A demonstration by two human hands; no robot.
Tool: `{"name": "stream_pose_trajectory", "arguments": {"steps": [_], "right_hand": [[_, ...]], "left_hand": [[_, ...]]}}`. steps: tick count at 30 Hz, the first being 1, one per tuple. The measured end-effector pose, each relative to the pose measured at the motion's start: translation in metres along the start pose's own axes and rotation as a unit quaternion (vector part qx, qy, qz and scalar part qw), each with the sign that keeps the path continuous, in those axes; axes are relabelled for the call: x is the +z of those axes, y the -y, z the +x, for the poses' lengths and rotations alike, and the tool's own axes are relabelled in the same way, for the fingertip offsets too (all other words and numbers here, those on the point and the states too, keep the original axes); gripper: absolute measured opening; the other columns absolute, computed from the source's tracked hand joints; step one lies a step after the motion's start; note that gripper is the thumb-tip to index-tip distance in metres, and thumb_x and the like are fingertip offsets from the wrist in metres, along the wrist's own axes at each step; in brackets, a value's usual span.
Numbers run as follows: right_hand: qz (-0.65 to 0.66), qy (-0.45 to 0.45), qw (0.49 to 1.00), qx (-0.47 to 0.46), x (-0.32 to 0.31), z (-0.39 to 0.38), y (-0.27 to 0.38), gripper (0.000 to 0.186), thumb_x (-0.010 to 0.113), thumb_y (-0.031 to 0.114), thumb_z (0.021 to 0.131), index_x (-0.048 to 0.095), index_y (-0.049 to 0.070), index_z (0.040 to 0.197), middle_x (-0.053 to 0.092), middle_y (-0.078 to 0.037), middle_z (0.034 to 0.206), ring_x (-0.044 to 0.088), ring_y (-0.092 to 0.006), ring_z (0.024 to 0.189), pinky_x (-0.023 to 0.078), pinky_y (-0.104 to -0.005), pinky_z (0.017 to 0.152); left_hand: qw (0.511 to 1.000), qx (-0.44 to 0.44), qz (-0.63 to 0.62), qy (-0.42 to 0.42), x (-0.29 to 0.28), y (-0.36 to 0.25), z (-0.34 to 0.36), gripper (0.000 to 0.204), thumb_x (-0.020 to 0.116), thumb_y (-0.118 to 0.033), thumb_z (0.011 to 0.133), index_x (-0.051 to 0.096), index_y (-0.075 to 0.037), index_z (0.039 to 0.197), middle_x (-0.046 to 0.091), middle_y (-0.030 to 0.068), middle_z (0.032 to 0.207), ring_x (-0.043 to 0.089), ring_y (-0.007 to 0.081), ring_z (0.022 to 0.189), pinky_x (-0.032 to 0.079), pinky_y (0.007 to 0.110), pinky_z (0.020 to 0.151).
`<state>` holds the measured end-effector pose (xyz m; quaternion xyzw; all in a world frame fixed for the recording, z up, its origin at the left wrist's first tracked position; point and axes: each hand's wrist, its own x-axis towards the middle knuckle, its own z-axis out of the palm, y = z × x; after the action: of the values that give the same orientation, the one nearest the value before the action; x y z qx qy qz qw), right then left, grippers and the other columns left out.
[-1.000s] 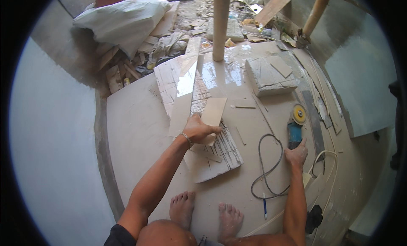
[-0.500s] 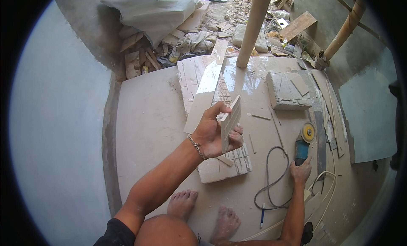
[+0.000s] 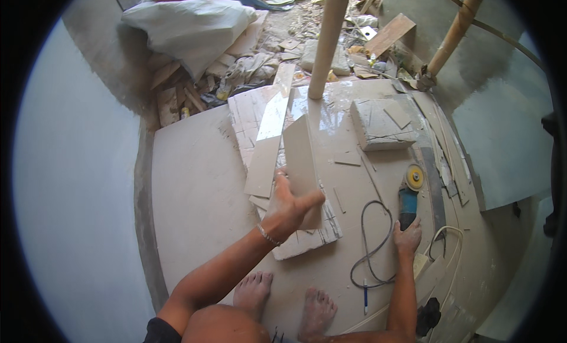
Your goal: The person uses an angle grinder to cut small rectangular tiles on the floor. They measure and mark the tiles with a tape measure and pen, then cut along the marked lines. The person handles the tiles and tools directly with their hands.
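Note:
A beige tile piece (image 3: 302, 160) is gripped in my left hand (image 3: 286, 207), thumb on one side and fingers on the other. It is tilted up, with its smooth face showing, over a scored white block (image 3: 298, 246). Beside it on this block lies a long tile strip (image 3: 264, 160), shiny at its far part. On the right, my right hand (image 3: 407, 235) is wrapped round the rear of a blue angle grinder (image 3: 407, 202). Its yellow disc (image 3: 414, 177) points away from me and looks still. The grinder appears to rest on the floor.
A second white block (image 3: 378, 130) carries a small tile piece (image 3: 397, 115). Dark cable (image 3: 363, 248) loops by the grinder, near a blue pen (image 3: 365, 298). A wooden pole (image 3: 326, 47) stands ahead; rubble and a white sheet (image 3: 189, 30) lie behind it. Thin offcuts are scattered about.
My left hand has turned the tile piece over, from its ribbed back and edge to its smooth face. My right hand stays on the grinder. The whole view has shifted slightly.

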<state>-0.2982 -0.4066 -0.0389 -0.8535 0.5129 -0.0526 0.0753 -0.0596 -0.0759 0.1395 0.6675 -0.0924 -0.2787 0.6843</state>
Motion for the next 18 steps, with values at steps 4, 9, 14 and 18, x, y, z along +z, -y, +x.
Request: {"name": "stream_pose_trajectory", "arguments": {"steps": [4, 9, 14, 18], "right_hand": [[-0.044, -0.098, 0.994, 0.014, -0.021, -0.025, 0.018, 0.078, 0.081, 0.035, 0.092, 0.049, -0.008, 0.148, 0.066, -0.031, 0.122, 0.065, -0.0489, 0.115, 0.052, -0.0548, 0.108], [0.346, -0.033, 0.937, -0.041, -0.112, -0.072, 0.087, 0.060, 0.077, 0.031, 0.100, 0.061, -0.008, 0.143, 0.072, -0.022, 0.122, 0.073, -0.0328, 0.108, 0.057, -0.0425, 0.102], [0.549, 0.071, 0.799, -0.234, -0.188, -0.109, 0.164, 0.054, 0.079, 0.021, 0.099, 0.064, -0.005, 0.143, 0.075, -0.021, 0.117, 0.075, -0.0245, 0.102, 0.060, -0.0368, 0.095], [0.579, 0.146, 0.781, -0.184, -0.184, -0.124, 0.191, 0.044, 0.078, 0.018, 0.101, 0.068, -0.006, 0.137, 0.076, -0.017, 0.112, 0.073, -0.0170, 0.101, 0.059, -0.0315, 0.091]], "left_hand": [[0.922, 0.284, 0.265, 0.003, -0.016, 0.018, -0.005, 0.097, 0.086, -0.027, 0.073, 0.032, 0.010, 0.146, 0.047, 0.0234, 0.132, 0.059, 0.0358, 0.117, 0.054, 0.044, 0.101], [0.825, 0.453, 0.326, 0.094, -0.030, 0.042, -0.007, 0.100, 0.082, -0.021, 0.071, 0.027, 0.005, 0.150, 0.040, 0.0266, 0.138, 0.059, 0.0396, 0.114, 0.053, 0.049, 0.097], [0.845, 0.424, 0.298, 0.130, -0.026, 0.047, -0.020, 0.100, 0.083, -0.023, 0.068, 0.031, 0.002, 0.149, 0.051, 0.0238, 0.127, 0.061, 0.0397, 0.109, 0.053, 0.045, 0.095], [0.853, 0.316, 0.352, 0.222, -0.035, 0.035, -0.033, 0.100, 0.084, -0.025, 0.069, 0.034, 0.001, 0.153, 0.053, 0.0224, 0.124, 0.060, 0.0393, 0.108, 0.051, 0.044, 0.099]]}}
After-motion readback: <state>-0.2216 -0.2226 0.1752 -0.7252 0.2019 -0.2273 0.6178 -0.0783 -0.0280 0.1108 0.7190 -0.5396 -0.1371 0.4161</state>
